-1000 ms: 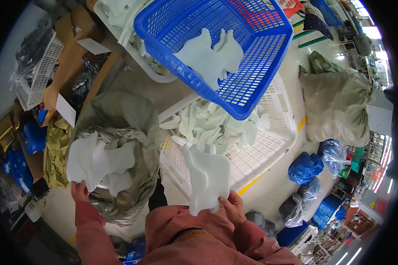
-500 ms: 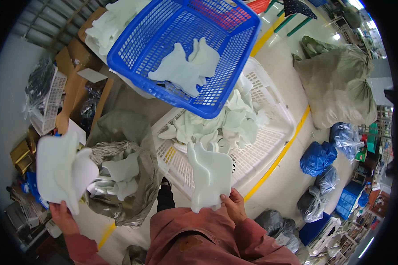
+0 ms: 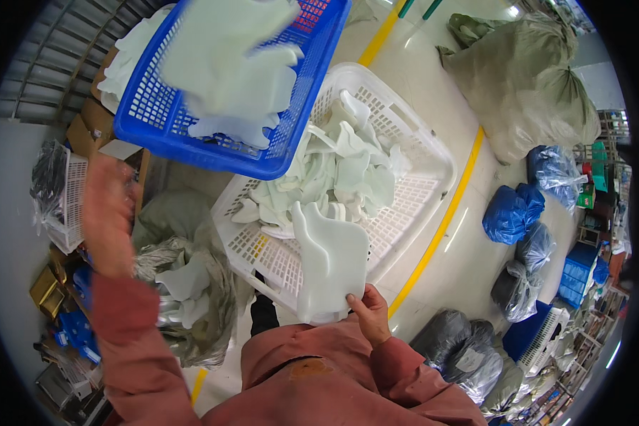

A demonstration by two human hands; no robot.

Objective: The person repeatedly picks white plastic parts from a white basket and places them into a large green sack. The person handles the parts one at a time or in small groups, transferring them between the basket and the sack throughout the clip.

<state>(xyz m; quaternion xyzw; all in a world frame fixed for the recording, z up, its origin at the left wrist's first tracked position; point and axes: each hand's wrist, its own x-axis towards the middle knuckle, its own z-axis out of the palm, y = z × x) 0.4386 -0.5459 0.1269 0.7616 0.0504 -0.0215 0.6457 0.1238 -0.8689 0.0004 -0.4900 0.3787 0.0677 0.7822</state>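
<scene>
My right hand (image 3: 370,312) pinches the lower right edge of a pale white shaped piece (image 3: 334,266) with a wavy left outline, held upright before my body. Behind it, another piece's edge shows. Raised at the left, my left hand (image 3: 110,213) is smeared by motion; it holds nothing and its fingers look loosely apart. Up and right of it, a blurred white piece (image 3: 216,53) is over the blue basket (image 3: 213,157), apart from the hand. More such pieces (image 3: 241,117) lie in that basket.
A white crate (image 3: 412,192) under the blue basket holds a heap of similar pieces (image 3: 348,163). Left of my legs stands an open sack (image 3: 220,305) with more pieces. A large tied sack (image 3: 525,85) and blue bags (image 3: 508,213) sit at the right, beyond a yellow floor line (image 3: 440,231).
The pieces in my left hand have left it, and a blurred one is now over the blue basket. That hand has risen. My right hand still grips its piece.
</scene>
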